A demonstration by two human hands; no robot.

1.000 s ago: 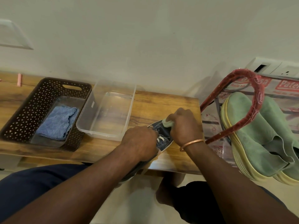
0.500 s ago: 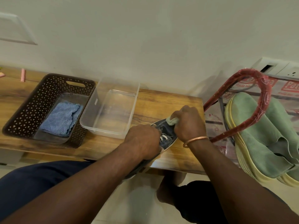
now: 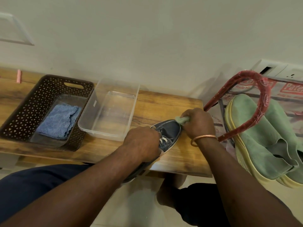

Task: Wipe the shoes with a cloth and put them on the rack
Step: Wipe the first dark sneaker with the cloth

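1. Your left hand [image 3: 144, 143] is gripping the navy shoe [image 3: 170, 133], fingers curled, at the bench's [image 3: 164, 105] near edge.
2. Your right hand [image 3: 198, 123] is pinching a green cloth [image 3: 181, 119] against the shoe's toe.

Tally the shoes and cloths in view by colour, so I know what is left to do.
Dark blue shoe: 1
Green shoes: 2
Blue cloth: 1
Pale green cloth: 1
Total: 5
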